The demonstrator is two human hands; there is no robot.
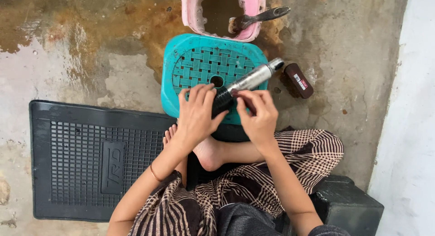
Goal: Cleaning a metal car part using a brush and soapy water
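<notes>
A long metal cylinder (252,78) with a black ribbed end lies slanted over a teal plastic stool (195,59). My left hand (197,116) wraps around the black end from the left. On the right side of that same end, my right hand (257,114) pinches it with the fingertips. Both hands hold the part just above the stool's front edge.
A pink tub (192,14) of brown water stands behind the stool with a brush (258,17) resting in it. A small dark brown block (299,80) lies right of the stool. A black rubber car mat (90,159) lies left on wet concrete. I sit on a dark block (346,204).
</notes>
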